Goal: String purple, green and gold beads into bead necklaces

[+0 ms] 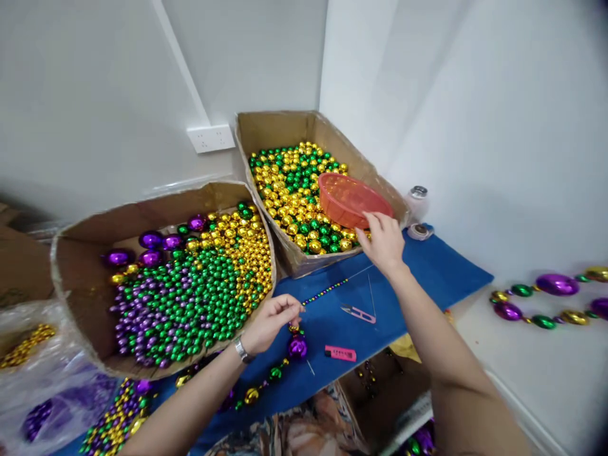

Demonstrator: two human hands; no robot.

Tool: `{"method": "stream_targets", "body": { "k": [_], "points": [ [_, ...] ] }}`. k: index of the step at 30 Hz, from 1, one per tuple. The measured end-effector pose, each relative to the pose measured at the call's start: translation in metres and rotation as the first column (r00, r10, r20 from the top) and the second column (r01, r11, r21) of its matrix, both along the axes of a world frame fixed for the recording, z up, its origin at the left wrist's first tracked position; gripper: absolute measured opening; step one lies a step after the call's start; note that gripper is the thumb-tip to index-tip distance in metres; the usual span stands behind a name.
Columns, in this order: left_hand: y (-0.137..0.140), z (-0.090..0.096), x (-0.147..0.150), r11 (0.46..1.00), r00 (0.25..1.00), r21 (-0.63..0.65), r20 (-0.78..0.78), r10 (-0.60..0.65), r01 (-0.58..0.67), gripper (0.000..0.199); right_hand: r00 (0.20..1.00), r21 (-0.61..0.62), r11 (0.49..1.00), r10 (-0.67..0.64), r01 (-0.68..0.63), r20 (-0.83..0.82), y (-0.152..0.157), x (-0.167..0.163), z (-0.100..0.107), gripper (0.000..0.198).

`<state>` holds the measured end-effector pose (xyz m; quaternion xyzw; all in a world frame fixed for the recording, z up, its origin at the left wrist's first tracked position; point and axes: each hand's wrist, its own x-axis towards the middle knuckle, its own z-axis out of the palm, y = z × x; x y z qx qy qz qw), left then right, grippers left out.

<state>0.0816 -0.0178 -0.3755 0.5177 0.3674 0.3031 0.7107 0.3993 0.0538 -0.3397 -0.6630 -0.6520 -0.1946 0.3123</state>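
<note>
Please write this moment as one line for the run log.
left hand: holds bead strand | right hand: beside red basket, contact unclear | blue tabletop: pink snips | cardboard boxes: loose beads

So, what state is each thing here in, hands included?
Left cardboard box: open, part-filled with beads
Right cardboard box: open, part-filled with beads
Red plastic basket: tilted, inside that box
Left hand: pinching the bead strand
Right hand: beside the basket, grip unclear
Pink lighter: lying flat, unlit
Thread snips: lying flat, blades unclear
Wall socket: nothing plugged in
</note>
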Motion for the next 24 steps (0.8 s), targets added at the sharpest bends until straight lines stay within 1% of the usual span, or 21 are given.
{"method": "stream_targets", "body": {
  "k": [2, 3, 5, 6, 7, 8, 10, 11, 13, 15, 16, 18, 20, 21, 23, 24],
  "points": [
    [-0.005, -0.002, -0.002, 1.000, 1.000, -0.009, -0.017, 0.001, -0.001, 0.033, 0.995, -0.157, 0.988, 0.008, 0.008, 0.096, 0.029, -0.006, 0.013, 0.052],
    [-0.007, -0.003, -0.004, 1.000, 1.000, -0.016, -0.029, 0.003, -0.004, 0.034, 0.993, -0.245, 0.969, 0.004, 0.026, 0.120, 0.042, -0.008, 0.016, 0.052],
    [-0.011, -0.004, -0.008, 0.999, 0.999, -0.032, -0.048, 0.018, -0.020, 0.035, 0.992, -0.382, 0.923, 0.000, 0.047, 0.122, 0.061, -0.010, 0.019, 0.044],
    [-0.012, -0.005, -0.011, 0.999, 0.998, -0.040, -0.053, 0.029, -0.032, 0.035, 0.995, -0.411, 0.910, -0.003, 0.045, 0.102, 0.067, -0.010, 0.020, 0.040],
    [-0.013, -0.006, -0.014, 0.998, 0.998, -0.048, -0.055, 0.040, -0.043, 0.035, 0.998, -0.411, 0.911, -0.003, 0.030, 0.067, 0.072, -0.008, 0.023, 0.037],
    [-0.014, -0.007, -0.016, 0.997, 0.997, -0.055, -0.055, 0.049, -0.052, 0.034, 1.000, -0.381, 0.924, 0.004, 0.006, 0.024, 0.075, -0.005, 0.028, 0.035],
    [-0.014, -0.009, -0.020, 0.996, 0.997, -0.070, -0.053, 0.056, -0.059, 0.034, 0.998, -0.275, 0.960, 0.039, -0.049, -0.042, 0.078, 0.004, 0.045, 0.037],
    [-0.014, -0.010, -0.021, 0.995, 0.997, -0.076, -0.052, 0.055, -0.059, 0.033, 0.997, -0.227, 0.971, 0.061, -0.070, -0.046, 0.079, 0.010, 0.056, 0.038],
    [-0.013, -0.012, -0.021, 0.995, 0.998, -0.080, -0.047, 0.049, -0.052, 0.033, 0.998, -0.171, 0.984, 0.059, -0.053, 0.034, 0.081, 0.020, 0.080, 0.034],
    [-0.012, -0.014, -0.020, 0.996, 0.998, -0.074, -0.041, 0.039, -0.042, 0.032, 0.986, -0.150, 0.988, 0.004, 0.022, 0.169, 0.083, 0.028, 0.099, 0.030],
    [-0.012, -0.014, -0.019, 0.997, 0.999, -0.072, -0.038, 0.035, -0.038, 0.032, 0.974, -0.163, 0.985, -0.026, 0.064, 0.224, 0.084, 0.031, 0.104, 0.028],
    [-0.014, -0.014, -0.018, 0.997, 0.999, -0.074, -0.029, 0.024, -0.026, 0.033, 0.959, -0.250, 0.959, -0.060, 0.132, 0.277, 0.087, 0.034, 0.106, 0.025],
    [-0.017, -0.013, -0.018, 0.997, 1.000, -0.073, -0.025, 0.010, -0.012, 0.036, 0.963, -0.368, 0.914, -0.075, 0.170, 0.257, 0.090, 0.037, 0.097, 0.025],
    [-0.018, -0.012, -0.018, 0.998, 1.000, -0.066, -0.030, 0.001, -0.003, 0.039, 0.970, -0.401, 0.901, -0.077, 0.165, 0.229, 0.092, 0.040, 0.090, 0.027],
    [-0.019, -0.011, -0.021, 0.999, 0.999, -0.045, -0.049, -0.017, 0.015, 0.046, 0.988, -0.376, 0.919, -0.072, 0.120, 0.139, 0.098, 0.051, 0.073, 0.031],
    [-0.020, -0.010, -0.023, 0.999, 0.998, -0.036, -0.064, -0.026, 0.024, 0.049, 0.995, -0.352, 0.935, -0.018, 0.051, 0.098, 0.102, 0.058, 0.066, 0.033]
  ]
}}
